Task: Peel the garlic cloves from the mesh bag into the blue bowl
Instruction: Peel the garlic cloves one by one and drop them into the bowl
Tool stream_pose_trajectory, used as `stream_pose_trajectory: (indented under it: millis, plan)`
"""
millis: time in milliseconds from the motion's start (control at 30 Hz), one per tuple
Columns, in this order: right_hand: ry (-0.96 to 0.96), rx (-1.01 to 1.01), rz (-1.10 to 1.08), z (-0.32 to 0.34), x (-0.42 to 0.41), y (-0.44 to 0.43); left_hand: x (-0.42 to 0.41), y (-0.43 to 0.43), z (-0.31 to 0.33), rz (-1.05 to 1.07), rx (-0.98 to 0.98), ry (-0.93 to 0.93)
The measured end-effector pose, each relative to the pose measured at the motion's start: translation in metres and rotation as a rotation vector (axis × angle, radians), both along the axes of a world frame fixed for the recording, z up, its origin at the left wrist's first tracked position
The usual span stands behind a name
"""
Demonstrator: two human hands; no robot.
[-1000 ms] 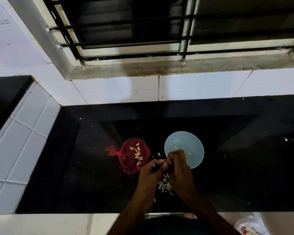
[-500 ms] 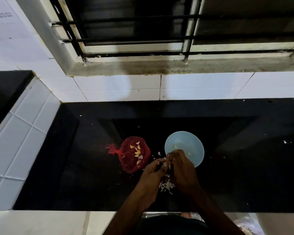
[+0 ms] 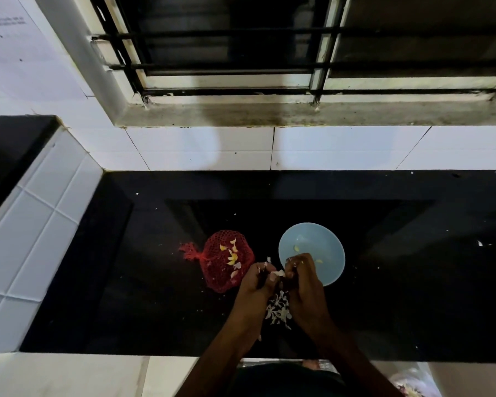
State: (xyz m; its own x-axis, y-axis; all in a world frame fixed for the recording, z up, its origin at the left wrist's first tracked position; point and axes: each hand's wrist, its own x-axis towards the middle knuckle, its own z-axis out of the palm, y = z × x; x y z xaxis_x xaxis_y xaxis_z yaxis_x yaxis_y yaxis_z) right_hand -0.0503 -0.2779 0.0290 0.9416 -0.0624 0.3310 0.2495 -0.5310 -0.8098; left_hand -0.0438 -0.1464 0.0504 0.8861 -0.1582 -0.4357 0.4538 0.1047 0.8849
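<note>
A red mesh bag (image 3: 224,260) with several pale garlic cloves lies on the black counter (image 3: 143,282). Right of it stands the blue bowl (image 3: 312,247), holding a few peeled cloves. My left hand (image 3: 255,285) and my right hand (image 3: 304,282) meet just in front of the bowl's near rim. Both pinch a small garlic clove (image 3: 278,273) between their fingertips, with white skin showing on it. A heap of white garlic skins (image 3: 278,309) lies on the counter under my hands.
A white tiled wall and a barred window (image 3: 241,53) rise behind the counter. A tiled ledge (image 3: 35,224) borders the counter on the left. Small white skin flecks are scattered over the dark surface. A plastic bag (image 3: 413,388) shows at the bottom right.
Both hands stay together in front of the bowl, working the clove; a strip of white skin now shows between the fingertips. Bag and bowl have not moved.
</note>
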Motion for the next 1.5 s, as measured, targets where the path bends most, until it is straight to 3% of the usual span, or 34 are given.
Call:
stream_pose_trajectory:
  millis: [267,433,700,967,1200,1300,1433,1500]
  plan:
    - [0.050,0.064,0.028,0.009,0.000,-0.011,0.003,0.010,0.000,0.038,0.052,-0.056]
    - [0.139,0.135,0.174,0.010,0.013,-0.012,0.002,0.006,0.000,0.007,-0.022,-0.081]
    - [0.090,0.070,0.168,0.005,0.016,-0.009,0.002,0.000,0.002,0.069,-0.152,0.009]
    - [0.060,-0.014,0.084,0.014,0.018,0.003,0.000,-0.002,0.006,0.066,0.050,-0.192]
    - [0.043,-0.189,0.242,0.016,0.024,-0.005,-0.006,-0.002,0.013,0.075,-0.001,-0.185]
    - [0.065,-0.084,0.268,0.017,0.022,-0.004,-0.006,0.003,0.013,-0.001,0.001,-0.178]
    - [0.080,0.091,0.245,0.013,0.014,0.001,-0.003,0.011,0.008,-0.129,0.257,-0.385]
    - [0.085,0.108,0.198,0.011,0.012,0.002,-0.005,0.009,0.007,-0.148,0.288,-0.404]
